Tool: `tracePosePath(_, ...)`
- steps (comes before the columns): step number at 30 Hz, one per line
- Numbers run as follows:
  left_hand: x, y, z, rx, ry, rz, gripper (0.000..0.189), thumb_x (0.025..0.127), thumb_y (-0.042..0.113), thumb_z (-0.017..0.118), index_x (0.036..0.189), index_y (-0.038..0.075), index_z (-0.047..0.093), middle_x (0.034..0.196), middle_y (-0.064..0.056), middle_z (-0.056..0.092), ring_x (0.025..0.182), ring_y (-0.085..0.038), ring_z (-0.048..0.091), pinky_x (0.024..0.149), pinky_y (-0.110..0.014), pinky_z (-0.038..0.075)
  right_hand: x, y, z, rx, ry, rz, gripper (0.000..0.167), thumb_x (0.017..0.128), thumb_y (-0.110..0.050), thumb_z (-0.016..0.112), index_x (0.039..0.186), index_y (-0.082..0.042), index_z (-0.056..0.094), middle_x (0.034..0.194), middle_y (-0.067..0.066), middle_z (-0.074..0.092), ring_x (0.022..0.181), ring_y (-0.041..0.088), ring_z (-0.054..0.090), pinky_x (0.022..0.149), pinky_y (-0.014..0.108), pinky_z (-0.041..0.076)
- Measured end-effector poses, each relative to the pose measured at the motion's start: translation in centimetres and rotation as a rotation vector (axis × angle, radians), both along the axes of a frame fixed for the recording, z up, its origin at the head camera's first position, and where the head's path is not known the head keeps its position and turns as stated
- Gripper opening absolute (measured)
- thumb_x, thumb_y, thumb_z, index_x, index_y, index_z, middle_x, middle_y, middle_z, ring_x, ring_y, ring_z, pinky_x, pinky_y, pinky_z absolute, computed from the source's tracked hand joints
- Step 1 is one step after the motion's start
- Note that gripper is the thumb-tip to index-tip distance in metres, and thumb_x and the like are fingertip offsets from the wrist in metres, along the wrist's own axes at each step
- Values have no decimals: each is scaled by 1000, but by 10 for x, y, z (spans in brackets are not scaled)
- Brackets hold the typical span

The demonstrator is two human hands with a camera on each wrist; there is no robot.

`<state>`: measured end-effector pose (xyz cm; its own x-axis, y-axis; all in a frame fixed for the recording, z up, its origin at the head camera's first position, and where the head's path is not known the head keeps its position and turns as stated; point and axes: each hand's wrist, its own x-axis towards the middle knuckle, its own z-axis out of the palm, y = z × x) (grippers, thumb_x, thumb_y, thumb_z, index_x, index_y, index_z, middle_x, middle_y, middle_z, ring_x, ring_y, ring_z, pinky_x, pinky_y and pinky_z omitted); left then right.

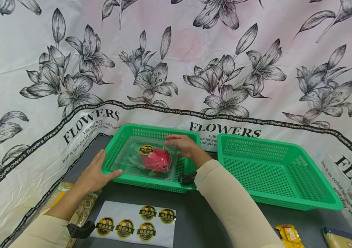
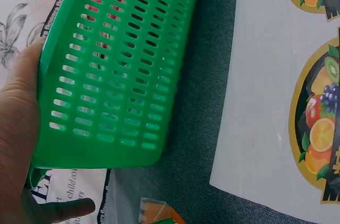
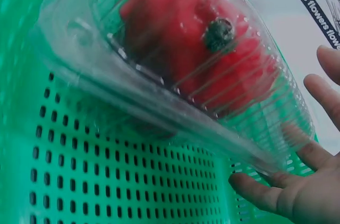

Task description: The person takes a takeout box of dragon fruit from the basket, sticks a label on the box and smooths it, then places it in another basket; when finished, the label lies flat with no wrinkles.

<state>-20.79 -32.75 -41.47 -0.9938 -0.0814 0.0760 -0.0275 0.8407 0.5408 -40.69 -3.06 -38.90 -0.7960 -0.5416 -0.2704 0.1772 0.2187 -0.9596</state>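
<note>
A clear plastic clamshell box (image 1: 127, 162) holding a red dragon fruit (image 1: 160, 161) sits in the left green basket (image 1: 151, 186). A round black-and-gold sticker (image 1: 146, 149) is on its lid. My left hand (image 1: 96, 174) rests at that basket's left end, thumb spread toward the front rim; in the left wrist view, a digit lies along the green rim. Inside the basket, my right hand (image 1: 183, 144) touches the box's right end. The right wrist view shows its spread fingers (image 3: 308, 152) at the box's corner, one lying below the edge.
A second green basket (image 1: 265, 172) stands to the right. In front lies a white sheet (image 1: 163, 234) with several round fruit stickers. A clear bag of dried food (image 1: 84, 206) is partly hidden under my left forearm. Yellow (image 1: 289, 236) and blue-topped (image 1: 340, 237) packets lie front right.
</note>
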Motion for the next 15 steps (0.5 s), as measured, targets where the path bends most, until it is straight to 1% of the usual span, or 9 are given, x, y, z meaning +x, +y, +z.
tracePosePath(6, 1, 1, 0, -3, -2, 3, 110, 86, 67, 56, 154, 1, -1, 158, -22, -1, 131, -57, 19, 93, -75, 24, 1, 7, 6, 35, 25, 12, 44, 91, -21, 70, 133, -16, 61, 138, 5, 51, 135, 43, 30, 100, 63, 32)
tracePosePath(11, 1, 3, 1, 0, 1, 0, 110, 86, 67, 56, 154, 1, 0, 158, -21, -1, 131, -58, 19, 92, -75, 24, 5, 13, 13, 60, 46, 19, 44, 91, -22, 70, 134, -17, 60, 140, 7, 49, 136, 44, 28, 101, 65, 29)
tracePosePath(15, 1, 2, 1, -1, 3, -1, 110, 86, 66, 56, 154, 1, 0, 158, -21, -1, 132, -57, 18, 93, -75, 24, 9, 17, 20, 89, 74, 45, 46, 93, -24, 68, 137, -18, 57, 142, 6, 48, 136, 42, 28, 102, 65, 28)
